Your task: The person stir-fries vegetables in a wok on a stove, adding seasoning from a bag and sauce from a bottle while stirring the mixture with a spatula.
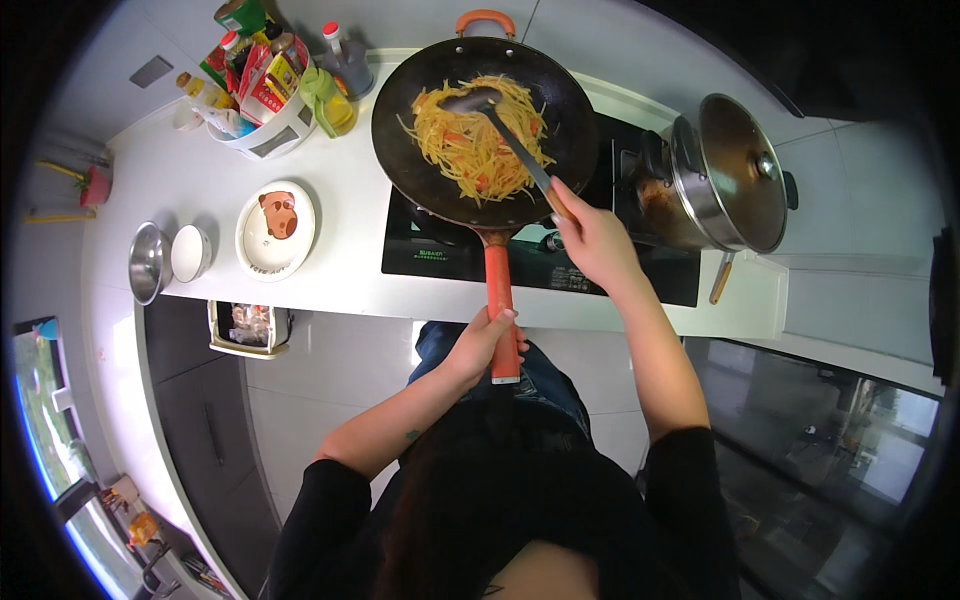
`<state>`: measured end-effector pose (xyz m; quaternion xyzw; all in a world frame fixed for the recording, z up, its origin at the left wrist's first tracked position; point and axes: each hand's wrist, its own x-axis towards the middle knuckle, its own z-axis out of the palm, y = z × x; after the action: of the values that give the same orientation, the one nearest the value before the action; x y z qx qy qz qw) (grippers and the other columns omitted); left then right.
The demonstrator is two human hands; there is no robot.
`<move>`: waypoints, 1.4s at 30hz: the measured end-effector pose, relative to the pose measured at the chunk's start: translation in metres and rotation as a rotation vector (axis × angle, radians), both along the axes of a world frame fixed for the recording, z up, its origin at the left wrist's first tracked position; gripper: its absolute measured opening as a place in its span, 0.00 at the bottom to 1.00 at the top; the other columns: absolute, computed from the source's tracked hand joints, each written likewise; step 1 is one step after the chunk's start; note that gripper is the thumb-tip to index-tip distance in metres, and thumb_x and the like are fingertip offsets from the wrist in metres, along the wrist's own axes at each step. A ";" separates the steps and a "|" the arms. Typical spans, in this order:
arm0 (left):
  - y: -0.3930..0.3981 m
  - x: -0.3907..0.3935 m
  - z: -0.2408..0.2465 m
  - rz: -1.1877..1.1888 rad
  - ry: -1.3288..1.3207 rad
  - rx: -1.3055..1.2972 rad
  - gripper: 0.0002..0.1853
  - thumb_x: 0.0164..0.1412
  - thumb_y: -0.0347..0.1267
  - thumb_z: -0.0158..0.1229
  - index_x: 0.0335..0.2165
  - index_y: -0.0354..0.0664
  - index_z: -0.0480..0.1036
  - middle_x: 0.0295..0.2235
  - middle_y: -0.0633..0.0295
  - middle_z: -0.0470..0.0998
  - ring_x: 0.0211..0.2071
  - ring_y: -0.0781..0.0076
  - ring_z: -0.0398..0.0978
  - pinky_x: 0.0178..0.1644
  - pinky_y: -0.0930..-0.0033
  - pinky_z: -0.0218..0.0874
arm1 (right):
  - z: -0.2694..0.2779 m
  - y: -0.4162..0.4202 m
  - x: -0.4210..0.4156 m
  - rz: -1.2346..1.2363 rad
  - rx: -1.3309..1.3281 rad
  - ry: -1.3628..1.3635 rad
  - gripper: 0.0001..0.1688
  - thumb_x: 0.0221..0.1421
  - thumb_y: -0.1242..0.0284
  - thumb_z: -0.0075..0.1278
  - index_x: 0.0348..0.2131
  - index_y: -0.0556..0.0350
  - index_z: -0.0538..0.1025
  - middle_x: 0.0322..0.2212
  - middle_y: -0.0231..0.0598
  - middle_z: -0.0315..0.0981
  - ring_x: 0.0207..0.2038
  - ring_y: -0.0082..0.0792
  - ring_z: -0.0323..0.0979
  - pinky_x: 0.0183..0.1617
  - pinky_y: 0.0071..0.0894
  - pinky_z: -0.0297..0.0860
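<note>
A black wok (pixel 409 169) sits tilted over the black glass cooktop (pixel 450 262). My left hand (pixel 484 341) grips its long red handle (pixel 499 281). Inside lie shredded yellow strips, perhaps potato, with red pieces (pixel 480 161). My right hand (pixel 596 240) is closed around the wooden grip of a metal cooking ladle or spatula (pixel 517 146). The tool's dark head rests among the strips in the upper part of the wok, and food partly hides its shape. An orange loop handle (pixel 486 16) stands at the wok's far rim.
A lidded steel pot (pixel 686 187) stands at the right on the cooktop. Left on the counter are a plate with a cartoon animal (pixel 289 255), a white bowl (pixel 191 253), a steel bowl (pixel 150 262), an oil jug (pixel 328 105) and a condiment bin (pixel 262 142). A waste bin (pixel 247 349) hangs at the counter's front.
</note>
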<state>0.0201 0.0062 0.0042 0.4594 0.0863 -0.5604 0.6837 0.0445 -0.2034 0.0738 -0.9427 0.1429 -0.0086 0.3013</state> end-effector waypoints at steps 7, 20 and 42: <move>-0.003 -0.006 -0.002 0.088 -0.010 0.045 0.20 0.62 0.42 0.42 0.44 0.36 0.57 0.29 0.58 0.68 0.31 0.68 0.70 0.35 0.66 0.67 | 0.030 -0.047 -0.045 0.181 -0.055 0.089 0.29 0.49 0.73 0.46 0.53 0.42 0.63 0.22 0.50 0.69 0.22 0.48 0.68 0.27 0.35 0.63; -0.003 -0.025 -0.011 0.335 -0.049 0.126 0.28 0.62 0.50 0.35 0.47 0.37 0.59 0.35 0.55 0.70 0.33 0.65 0.71 0.37 0.62 0.66 | 0.026 -0.082 -0.087 -0.074 0.875 0.190 0.29 0.56 0.73 0.41 0.57 0.40 0.57 0.19 0.30 0.63 0.16 0.17 0.59 0.19 0.18 0.58; 0.050 -0.051 -0.028 0.654 -0.256 0.311 0.27 0.62 0.48 0.38 0.49 0.39 0.60 0.43 0.56 0.67 0.43 0.64 0.67 0.46 0.64 0.60 | -0.031 -0.025 -0.058 -0.058 1.407 -0.011 0.26 0.63 0.65 0.30 0.59 0.44 0.51 0.19 0.29 0.58 0.11 0.13 0.51 0.13 0.12 0.54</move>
<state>-0.0311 0.0565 -0.0241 0.5721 0.2265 -0.2310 0.7537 -0.0133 -0.2282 0.0432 -0.5200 0.1382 0.0731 0.8398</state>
